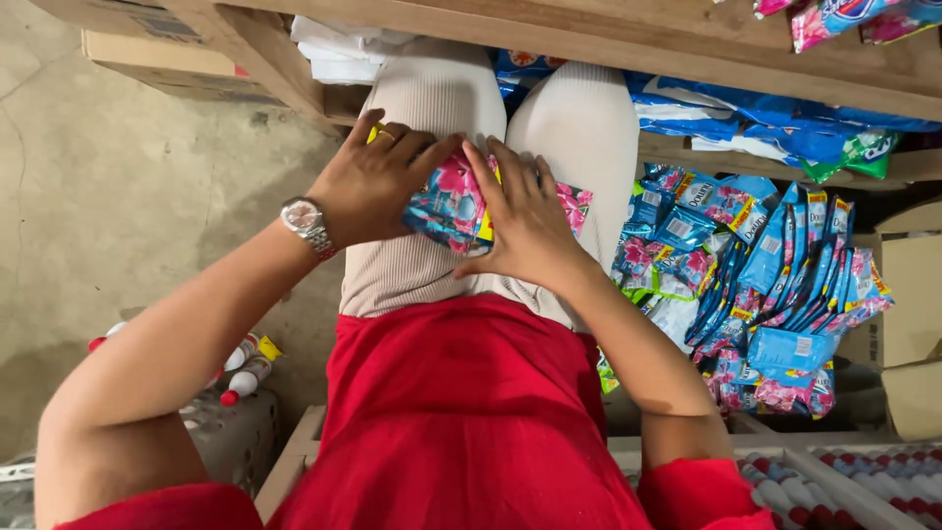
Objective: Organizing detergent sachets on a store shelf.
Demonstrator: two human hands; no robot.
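On the lap, left hand and right hand grip pink-flowered sachets beside a sachet-filled box.

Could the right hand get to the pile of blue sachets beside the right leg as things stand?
Probably yes. The right hand rests on the sachet bundle in the lap, and the blue sachet pile lies just beyond the right leg with nothing between. It would have to let go of the bundle first.

A bare grey concrete floor lies at left — stained and cracked — under a wooden shelf whose front edge crosses the top, cardboard boxes at right.
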